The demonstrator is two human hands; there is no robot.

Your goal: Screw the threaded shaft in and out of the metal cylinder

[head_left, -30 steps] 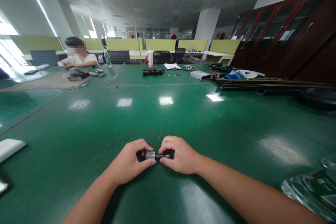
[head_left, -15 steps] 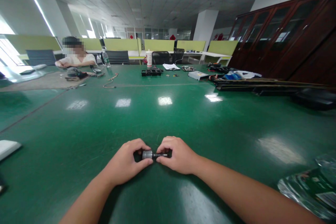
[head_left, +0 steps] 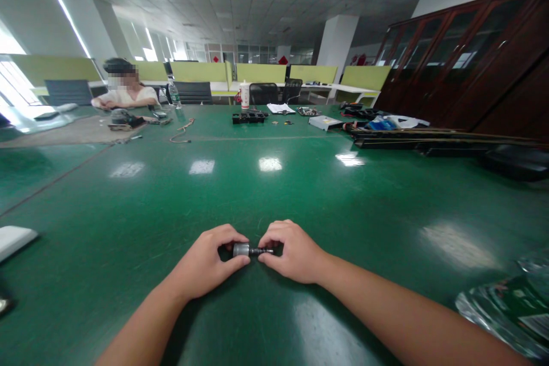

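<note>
At the near side of a glossy green surface (head_left: 300,194), a small silver-and-black metal part (head_left: 246,250) spans left hand (head_left: 210,263) and right hand (head_left: 294,253).
Left grip narrowly holds its short cylinder (head_left: 241,249); right grip pinches the thin ridged shaft (head_left: 255,251).

Dark shaft (head_left: 254,251): detail too small; near bottle (head_left: 508,307) cut off.

The bare, smooth-backed left hand (head_left: 211,260) narrows to a slim wrist (head_left: 179,287), then a bare left forearm (head_left: 148,323) widening toward the near side; the right hand (head_left: 295,254), equally bare, joins a long, smooth, uncovered right forearm (head_left: 386,293).
</note>
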